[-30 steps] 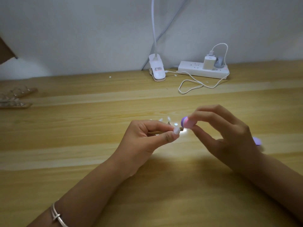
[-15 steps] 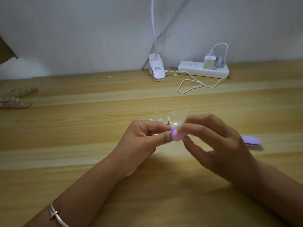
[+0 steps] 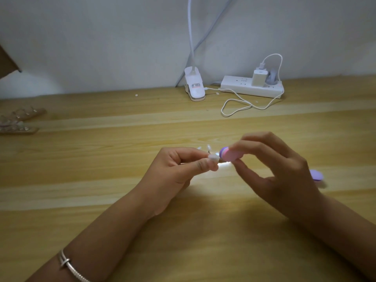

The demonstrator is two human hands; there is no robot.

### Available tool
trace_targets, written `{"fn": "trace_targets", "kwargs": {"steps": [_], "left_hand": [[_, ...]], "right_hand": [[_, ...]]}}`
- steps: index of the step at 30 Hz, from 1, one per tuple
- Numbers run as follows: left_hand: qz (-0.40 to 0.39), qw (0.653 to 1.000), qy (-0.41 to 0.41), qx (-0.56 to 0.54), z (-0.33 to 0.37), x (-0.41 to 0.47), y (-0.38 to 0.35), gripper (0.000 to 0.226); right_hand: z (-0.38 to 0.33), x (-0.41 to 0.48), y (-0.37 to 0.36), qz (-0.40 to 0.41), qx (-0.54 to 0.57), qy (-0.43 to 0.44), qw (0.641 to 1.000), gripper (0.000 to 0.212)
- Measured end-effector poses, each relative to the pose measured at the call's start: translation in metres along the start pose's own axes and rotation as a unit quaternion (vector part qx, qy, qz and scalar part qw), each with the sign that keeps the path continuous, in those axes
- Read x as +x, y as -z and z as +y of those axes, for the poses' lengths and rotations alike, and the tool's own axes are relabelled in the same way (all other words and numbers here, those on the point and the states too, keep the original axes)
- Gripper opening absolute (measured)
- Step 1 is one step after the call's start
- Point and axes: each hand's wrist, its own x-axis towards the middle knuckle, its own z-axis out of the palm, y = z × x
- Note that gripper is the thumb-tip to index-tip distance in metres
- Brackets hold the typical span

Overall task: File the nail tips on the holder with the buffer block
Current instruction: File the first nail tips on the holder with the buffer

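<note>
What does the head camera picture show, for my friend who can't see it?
Over a wooden table, a left hand pinches a white nail tip while the right hand holds a pink-and-purple buffer block beside it. A white power strip and clip lamp sit by the wall.

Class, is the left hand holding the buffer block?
No, the right hand pinches the buffer block; the left hand pinches a nail tip.

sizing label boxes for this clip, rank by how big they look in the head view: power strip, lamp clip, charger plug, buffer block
1. power strip
2. lamp clip
3. charger plug
Unranked: buffer block, nearer the camera and mostly hidden by the right hand, so its size is unsure.
</note>
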Motion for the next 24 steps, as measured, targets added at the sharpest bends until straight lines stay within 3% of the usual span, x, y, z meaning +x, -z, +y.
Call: {"fn": "trace_targets", "kwargs": {"steps": [5, 10, 15, 20, 24], "left_hand": [[-0.022, 0.997, -0.074, -0.009, 0.001, -0.004, -0.007, 0.008], [0.055, 0.992, -0.089, 0.069, 0.0, -0.003, -0.008, 0.006], [0.071, 0.983, -0.13, 0.112, 0.001, -0.005, -0.01, 0.008], [0.081, 0.979, -0.14, 0.121, -0.001, -0.004, -0.013, 0.006], [0.081, 0.979, -0.137, 0.126, 0.002, -0.004, -0.01, 0.012]], "right_hand": [[-0.016, -0.005, -0.011, -0.035, 0.024, 0.057, 0.997, 0.02], [-0.001, 0.0, -0.002, -0.01, 0.005, -0.018, 1.0, 0.023], [-0.011, -0.003, -0.008, -0.059, 0.057, 0.041, 0.996, 0.026], [0.005, 0.001, -0.004, -0.027, 0.004, -0.034, 0.999, 0.024], [-0.002, -0.002, -0.004, -0.013, 0.009, 0.013, 1.0, 0.023]]}}
